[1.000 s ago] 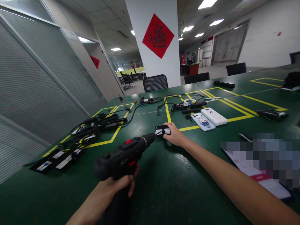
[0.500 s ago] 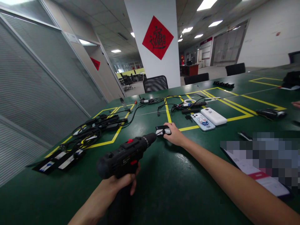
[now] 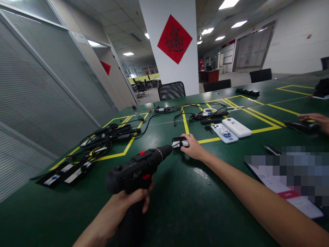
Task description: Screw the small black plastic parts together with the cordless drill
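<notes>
My left hand (image 3: pixel 136 199) is wrapped round the grip of a black cordless drill (image 3: pixel 138 168) with red buttons. The drill points forward and right, and its thin bit reaches the small black-and-white block (image 3: pixel 177 142) on the table. My right hand (image 3: pixel 191 146) pinches that block from its right side. Whether the bit is inside the block or only touching it, I cannot tell. The block's right end is hidden by my fingers.
Tangled black cables (image 3: pixel 110 137) and flat black pieces (image 3: pixel 64 173) lie at left. A patterned phone (image 3: pixel 224 133) and white power bank (image 3: pixel 236 127) lie right of centre. Another person's hand (image 3: pixel 317 120) rests by a dark tool (image 3: pixel 302 126); a clipboard (image 3: pixel 285 192) lies at near right.
Another person's hand has come in from the right edge onto the dark tool there. The view has shifted slightly; my hands, the drill and the block keep their places.
</notes>
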`<move>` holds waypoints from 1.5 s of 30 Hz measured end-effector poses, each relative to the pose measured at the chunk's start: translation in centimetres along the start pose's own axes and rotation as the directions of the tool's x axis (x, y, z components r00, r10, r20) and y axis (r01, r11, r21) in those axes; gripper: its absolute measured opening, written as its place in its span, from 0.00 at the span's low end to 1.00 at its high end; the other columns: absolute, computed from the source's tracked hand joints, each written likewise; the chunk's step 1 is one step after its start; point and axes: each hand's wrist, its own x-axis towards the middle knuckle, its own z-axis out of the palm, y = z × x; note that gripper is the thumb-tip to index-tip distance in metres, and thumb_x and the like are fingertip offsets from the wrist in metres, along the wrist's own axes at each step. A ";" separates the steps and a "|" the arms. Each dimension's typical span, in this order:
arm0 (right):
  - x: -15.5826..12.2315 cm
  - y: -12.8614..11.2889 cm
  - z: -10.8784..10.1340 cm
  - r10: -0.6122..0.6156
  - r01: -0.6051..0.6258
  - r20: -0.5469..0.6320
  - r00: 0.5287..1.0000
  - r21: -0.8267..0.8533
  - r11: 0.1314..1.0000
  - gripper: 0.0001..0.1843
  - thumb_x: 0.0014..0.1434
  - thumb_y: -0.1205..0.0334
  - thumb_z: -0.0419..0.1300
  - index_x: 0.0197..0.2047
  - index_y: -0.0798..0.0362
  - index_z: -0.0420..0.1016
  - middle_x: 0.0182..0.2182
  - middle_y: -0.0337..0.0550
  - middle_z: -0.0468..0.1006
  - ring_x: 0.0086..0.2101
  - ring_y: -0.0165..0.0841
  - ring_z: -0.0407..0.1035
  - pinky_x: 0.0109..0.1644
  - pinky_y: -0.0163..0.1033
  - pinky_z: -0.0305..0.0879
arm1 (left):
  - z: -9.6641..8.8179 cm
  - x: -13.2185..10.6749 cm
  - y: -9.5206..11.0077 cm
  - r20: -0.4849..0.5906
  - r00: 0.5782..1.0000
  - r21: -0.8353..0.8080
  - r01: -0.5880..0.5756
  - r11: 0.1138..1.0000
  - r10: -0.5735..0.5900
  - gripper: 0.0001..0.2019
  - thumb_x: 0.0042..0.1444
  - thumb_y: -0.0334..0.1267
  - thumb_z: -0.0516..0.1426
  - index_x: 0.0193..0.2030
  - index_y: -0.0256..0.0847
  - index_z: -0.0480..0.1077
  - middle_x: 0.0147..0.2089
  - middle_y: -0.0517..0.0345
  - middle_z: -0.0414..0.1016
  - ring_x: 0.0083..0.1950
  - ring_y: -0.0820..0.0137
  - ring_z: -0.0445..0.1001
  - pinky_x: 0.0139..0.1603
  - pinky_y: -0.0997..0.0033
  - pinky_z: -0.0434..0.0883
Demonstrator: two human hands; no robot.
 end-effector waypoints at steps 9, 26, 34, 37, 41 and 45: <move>0.1 0.1 0.2 -0.007 0.007 -0.013 1.000 -0.008 1.000 0.25 0.49 0.66 0.58 0.51 0.49 0.62 0.44 0.42 0.61 0.43 0.33 0.64 0.53 0.40 0.58 | -0.4 0.1 -0.4 -0.005 1.000 0.016 0.027 1.000 -0.027 0.19 0.50 0.44 0.56 0.45 0.32 0.69 0.27 0.54 0.72 0.26 0.66 0.66 0.31 0.66 0.64; 0.0 0.1 0.2 -0.001 0.001 -0.007 1.000 0.000 1.000 0.26 0.49 0.64 0.58 0.53 0.49 0.61 0.45 0.43 0.61 0.43 0.34 0.64 0.52 0.41 0.59 | -0.7 0.2 -0.5 0.032 0.998 -0.013 0.053 0.999 -0.053 0.19 0.52 0.44 0.56 0.46 0.32 0.70 0.27 0.54 0.72 0.28 0.66 0.67 0.33 0.67 0.64; 0.1 0.3 0.4 -0.012 0.012 -0.019 1.000 -0.006 1.000 0.26 0.49 0.65 0.59 0.53 0.49 0.61 0.44 0.42 0.61 0.44 0.33 0.64 0.53 0.40 0.58 | -0.7 0.2 -0.7 0.022 0.999 -0.008 0.036 0.999 -0.036 0.20 0.51 0.45 0.56 0.46 0.33 0.71 0.27 0.53 0.72 0.28 0.66 0.67 0.32 0.68 0.65; 0.1 0.4 0.5 -0.015 0.015 -0.022 1.000 -0.009 1.000 0.26 0.49 0.64 0.59 0.53 0.49 0.61 0.44 0.42 0.61 0.43 0.33 0.64 0.53 0.40 0.58 | -0.7 0.2 -0.8 -0.011 1.000 -0.007 0.021 1.000 -0.021 0.21 0.50 0.45 0.57 0.46 0.32 0.71 0.26 0.53 0.72 0.28 0.66 0.66 0.31 0.68 0.65; 0.1 0.5 0.5 -0.021 0.021 -0.025 0.999 -0.007 1.000 0.26 0.49 0.64 0.59 0.52 0.49 0.61 0.44 0.42 0.61 0.43 0.33 0.63 0.53 0.40 0.58 | -0.8 0.4 -1.0 -0.002 1.000 -0.007 0.024 1.000 -0.024 0.20 0.51 0.46 0.56 0.45 0.33 0.71 0.26 0.54 0.71 0.27 0.67 0.65 0.31 0.68 0.64; 0.1 0.4 0.4 -0.014 0.014 -0.022 1.000 -0.003 1.000 0.26 0.49 0.64 0.59 0.52 0.49 0.61 0.44 0.42 0.61 0.43 0.33 0.64 0.53 0.40 0.58 | -0.9 0.5 -1.1 0.013 0.999 -0.007 0.036 0.999 -0.036 0.21 0.52 0.46 0.55 0.48 0.33 0.69 0.27 0.53 0.72 0.29 0.66 0.66 0.31 0.68 0.64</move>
